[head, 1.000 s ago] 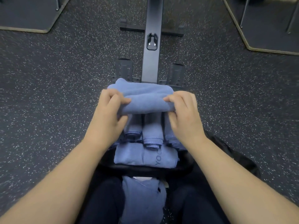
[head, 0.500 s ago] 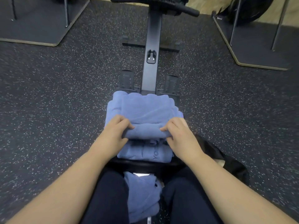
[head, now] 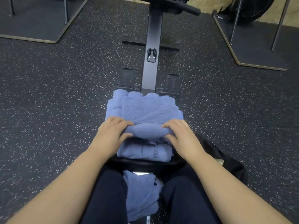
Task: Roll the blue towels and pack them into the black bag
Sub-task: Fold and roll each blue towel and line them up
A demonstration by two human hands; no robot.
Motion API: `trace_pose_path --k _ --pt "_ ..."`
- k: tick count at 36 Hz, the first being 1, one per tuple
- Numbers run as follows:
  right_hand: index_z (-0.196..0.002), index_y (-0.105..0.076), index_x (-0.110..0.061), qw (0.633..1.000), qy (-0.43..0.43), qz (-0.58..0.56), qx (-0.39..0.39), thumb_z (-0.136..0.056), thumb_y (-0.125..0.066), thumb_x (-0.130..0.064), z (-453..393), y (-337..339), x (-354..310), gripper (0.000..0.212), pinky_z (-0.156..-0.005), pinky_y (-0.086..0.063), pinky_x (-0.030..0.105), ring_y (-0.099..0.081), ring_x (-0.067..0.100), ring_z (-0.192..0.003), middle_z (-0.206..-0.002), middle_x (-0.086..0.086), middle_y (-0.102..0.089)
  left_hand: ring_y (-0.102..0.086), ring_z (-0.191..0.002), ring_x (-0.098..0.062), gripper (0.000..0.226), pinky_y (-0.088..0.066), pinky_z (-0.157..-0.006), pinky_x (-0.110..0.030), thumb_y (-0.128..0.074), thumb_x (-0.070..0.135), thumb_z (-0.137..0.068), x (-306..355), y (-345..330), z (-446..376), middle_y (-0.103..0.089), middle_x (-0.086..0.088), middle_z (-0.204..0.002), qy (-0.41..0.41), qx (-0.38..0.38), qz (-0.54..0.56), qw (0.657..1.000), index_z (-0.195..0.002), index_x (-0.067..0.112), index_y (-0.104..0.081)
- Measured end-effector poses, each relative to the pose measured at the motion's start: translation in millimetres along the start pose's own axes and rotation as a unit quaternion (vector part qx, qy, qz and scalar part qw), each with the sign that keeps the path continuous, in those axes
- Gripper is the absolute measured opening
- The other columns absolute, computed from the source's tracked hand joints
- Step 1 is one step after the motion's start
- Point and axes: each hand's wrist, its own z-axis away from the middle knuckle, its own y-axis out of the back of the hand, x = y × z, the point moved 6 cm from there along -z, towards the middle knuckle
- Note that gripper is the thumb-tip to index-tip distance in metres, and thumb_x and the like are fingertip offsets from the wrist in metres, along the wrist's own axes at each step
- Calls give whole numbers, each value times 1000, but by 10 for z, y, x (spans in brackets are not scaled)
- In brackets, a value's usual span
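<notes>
While seated, left hand (head: pixel 111 135), right hand (head: pixel 182 138) grip half-rolled blue towel (head: pixel 148 115).

- Dark speckled rubber floor (head: pixel 48 97) fills the frame.
- Rowing machine rail (head: pixel 152 46) runs up centre.
- Wood-edged platforms (head: pixel 258 46) occupy both upper corners.

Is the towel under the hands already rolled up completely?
No, only its near edge is rolled under the left hand and right hand, while the rest of the towel lies flat beyond them.
</notes>
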Motion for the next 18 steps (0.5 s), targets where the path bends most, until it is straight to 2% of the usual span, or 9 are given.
trace_pose_path --k 3,7,10,12,15,18 --pt "-111 -63 -23 1000 -10 24 5 -87 -64 -13 -26 3 8 26 -90 -38 37 -46 16 -109 -111 -10 -59 -30 -107 -13 55 -26 -89 -34 -32 58 -82 15 -1 -1 -57 3 -111 25 12 -24 999 -116 31 -65" --pt "-119 -60 -25 998 -27 56 -2 -94 -57 -20 -52 -37 1 26 -85 -26 29 -41 14 -115 -121 -10 -57 -27 -108 -16 61 -19 -87 -34 -17 59 -84 -18 -34 -9 -47 2 -115 72 15 -40 997 -115 35 -64" --pt "-122 -57 -25 996 -38 80 -12 -98 -49 -21 -72 -73 -6 26 -82 -23 29 -40 17 -115 -124 -9 -55 -35 -110 -24 66 -24 -88 -39 -13 59 -82 0 -37 -27 -48 -1 -112 79 29 -53 995 -111 32 -65" --pt "-122 -56 -26 995 -45 86 -17 -100 -44 -22 -83 -87 -4 26 -82 -23 30 -39 18 -114 -124 -9 -54 -39 -107 -28 57 -28 -87 -43 -21 56 -85 17 -30 -37 -50 -5 -110 80 43 -55 994 -107 29 -67" --pt "-125 -55 -24 994 -58 88 -17 -101 -40 -21 -115 -94 -14 28 -85 -24 32 -39 20 -116 -124 -6 -53 -37 -101 -23 16 -32 -80 -44 -48 36 -87 99 23 -43 -52 -7 -105 40 99 -30 994 -99 34 -57" --pt "-126 -54 -24 992 -69 105 -23 -102 -35 -22 -155 -119 -24 30 -81 -21 31 -39 22 -114 -122 -4 -51 -37 -92 -17 12 -27 -76 -36 -47 23 -85 191 42 -58 -53 -3 -100 -2 111 4 994 -93 32 -49"
